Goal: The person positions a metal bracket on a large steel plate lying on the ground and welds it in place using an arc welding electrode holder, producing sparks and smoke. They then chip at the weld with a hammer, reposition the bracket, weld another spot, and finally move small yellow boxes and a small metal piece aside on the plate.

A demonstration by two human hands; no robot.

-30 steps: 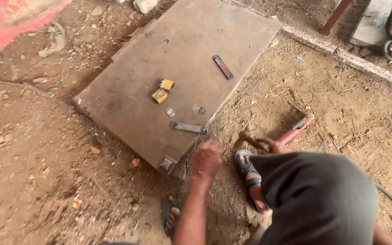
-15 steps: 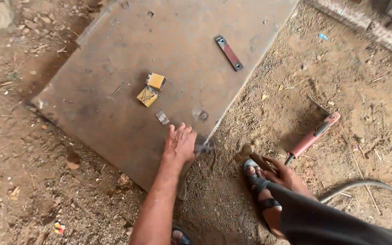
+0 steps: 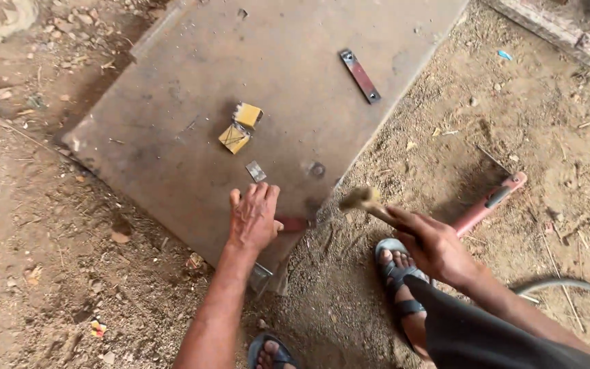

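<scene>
My left hand [image 3: 254,217] lies flat on a metal strip [image 3: 296,224] near the front edge of a large rusty steel plate [image 3: 172,137]; only the strip's reddish end shows past my thumb. My right hand [image 3: 433,246] grips the handle of a hammer [image 3: 362,199], whose blurred head hangs just off the plate's edge, right of the strip. Two small yellow blocks [image 3: 240,127] and a small grey metal piece [image 3: 256,171] lie on the plate beyond my left hand.
A dark flat bar with holes [image 3: 360,76] lies at the plate's far right. On the sandy ground to the right are a red-handled tool [image 3: 487,205] and a grey hose [image 3: 571,287]. My sandalled feet [image 3: 397,273] are below. A wooden beam [image 3: 561,42] crosses the top right.
My left hand reached forward onto the plate and settled on the metal strip. My right hand came into view with the hammer raised beside the plate's edge. The view moved closer.
</scene>
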